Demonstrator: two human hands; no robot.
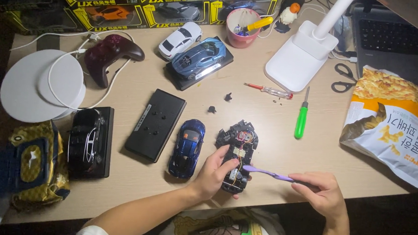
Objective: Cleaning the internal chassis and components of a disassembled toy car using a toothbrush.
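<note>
My left hand (214, 173) grips the near end of an opened black toy car chassis (238, 148) with its wiring and small parts showing. A thin purple pry tool (268, 173) is pinched in my right hand (324, 193), and its tip touches the chassis near my left fingers. The blue car body shell (187, 147) lies just left of the chassis. Two small black parts (212, 109) lie on the table beyond it.
A green screwdriver (301, 119), a red-tipped screwdriver (268, 90), scissors (343, 78) and a white lamp base (300, 55) lie ahead right. A snack bag (392, 124) sits right. A black base plate (155, 124), model cars (199, 58), a game controller (109, 53) and a white disc (39, 85) stand left.
</note>
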